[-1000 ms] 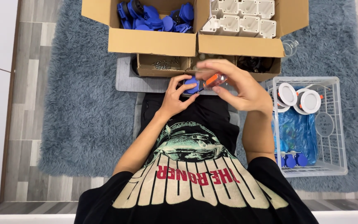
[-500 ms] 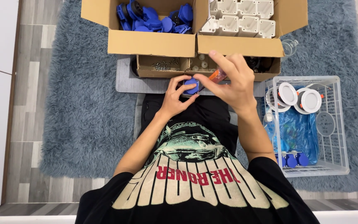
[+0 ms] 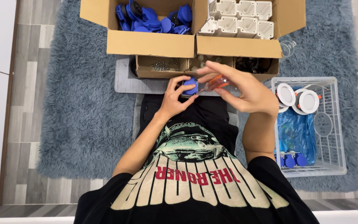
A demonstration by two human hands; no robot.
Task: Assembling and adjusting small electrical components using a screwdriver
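My left hand (image 3: 174,98) grips a small blue plastic part (image 3: 191,87) in front of my chest. My right hand (image 3: 242,89) holds a screwdriver with a clear orange handle (image 3: 217,82), its tip pointing left against the blue part. Both hands hover above my lap, just before a low cardboard tray (image 3: 162,66) that holds screws and small pieces.
One big open cardboard box (image 3: 150,41) holds several blue parts; its neighbour (image 3: 239,45) holds white housings. A white wire basket (image 3: 332,124) at the right contains round white lamps, a blue bag and blue parts. Everything sits on a blue-grey shaggy rug (image 3: 83,116).
My right hand has turned and shifted a little around the screwdriver, fingers spreading and closing again. The left hand keeps the blue part in the same place.
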